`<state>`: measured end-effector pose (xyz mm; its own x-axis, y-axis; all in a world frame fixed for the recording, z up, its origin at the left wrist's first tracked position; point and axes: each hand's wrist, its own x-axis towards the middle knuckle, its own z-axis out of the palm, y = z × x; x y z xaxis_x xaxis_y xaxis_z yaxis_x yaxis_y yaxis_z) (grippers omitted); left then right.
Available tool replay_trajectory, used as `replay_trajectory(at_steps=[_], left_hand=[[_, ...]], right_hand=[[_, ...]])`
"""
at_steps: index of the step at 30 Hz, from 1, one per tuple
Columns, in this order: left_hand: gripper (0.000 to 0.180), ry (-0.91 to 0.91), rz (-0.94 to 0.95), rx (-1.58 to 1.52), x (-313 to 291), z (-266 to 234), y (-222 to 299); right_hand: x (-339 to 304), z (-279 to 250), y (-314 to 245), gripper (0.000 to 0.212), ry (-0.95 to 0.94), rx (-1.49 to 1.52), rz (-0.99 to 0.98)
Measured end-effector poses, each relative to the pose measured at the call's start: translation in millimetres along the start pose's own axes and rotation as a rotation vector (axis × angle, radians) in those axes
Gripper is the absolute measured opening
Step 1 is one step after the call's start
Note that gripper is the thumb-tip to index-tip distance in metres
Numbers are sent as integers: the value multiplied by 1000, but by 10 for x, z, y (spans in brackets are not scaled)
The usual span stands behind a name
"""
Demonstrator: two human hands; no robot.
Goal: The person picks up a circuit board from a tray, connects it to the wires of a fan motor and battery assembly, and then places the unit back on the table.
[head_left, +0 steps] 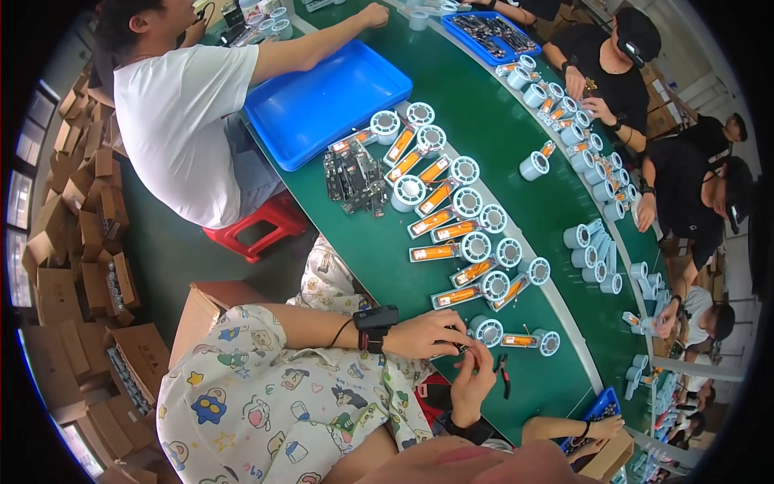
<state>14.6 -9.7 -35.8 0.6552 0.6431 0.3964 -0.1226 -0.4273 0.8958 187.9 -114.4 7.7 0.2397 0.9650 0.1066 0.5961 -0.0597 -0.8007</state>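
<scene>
Dark part [461, 349] in grip of left hand [426, 333] and right hand [472, 384], beside fan [487, 331]

Surroundings of a green table [528, 194]: upper left, a large blue tray [322, 105] on the tabletop; beside it, a co-worker in a white T-shirt [181, 129], seated on a red stool [256, 234]; far left, cardboard boxes [60, 298] piled near windows [18, 198]; upper right, a co-worker in black clothing and a cap [613, 60]

brightly lit, bowed edges, black corners
</scene>
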Motion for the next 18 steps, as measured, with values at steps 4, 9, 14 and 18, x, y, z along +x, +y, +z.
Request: replay_trajectory(at_steps=[4, 9, 14, 18], left_hand=[[34, -8, -24, 16, 0, -9, 3], [35, 7, -24, 28, -27, 36, -23], [35, 13, -20, 43, -37, 40, -24], [36, 5, -19, 49, -54, 54, -40]], right_hand=[[-41, 54, 66, 31, 70, 116, 37], [-74, 67, 50, 31, 116, 276, 211], [-84, 57, 26, 27, 117, 315, 227], [-95, 47, -16, 25, 103, 268, 199]])
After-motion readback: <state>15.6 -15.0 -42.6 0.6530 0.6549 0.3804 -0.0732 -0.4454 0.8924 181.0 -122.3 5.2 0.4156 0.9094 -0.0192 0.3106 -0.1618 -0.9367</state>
